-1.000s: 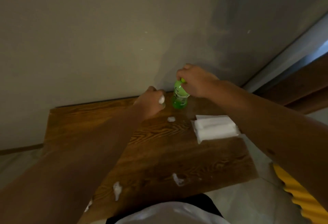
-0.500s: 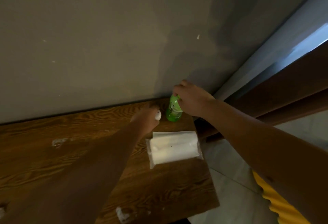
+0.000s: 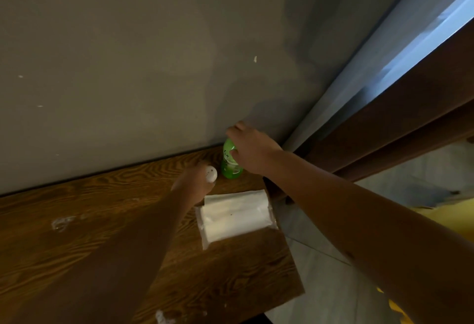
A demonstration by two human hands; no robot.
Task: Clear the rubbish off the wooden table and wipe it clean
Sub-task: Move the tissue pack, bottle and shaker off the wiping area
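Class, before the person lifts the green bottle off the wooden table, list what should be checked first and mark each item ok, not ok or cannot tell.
1. Right hand closed around the small green plastic bottle: ok.
2. Bottle cap on: cannot tell, the hand hides it.
3. Left hand free: not ok, it holds a crumpled white paper scrap.
4. Brown wooden table free of rubbish: not ok, white scraps remain.
5. White pack of tissues at hand for wiping: ok.
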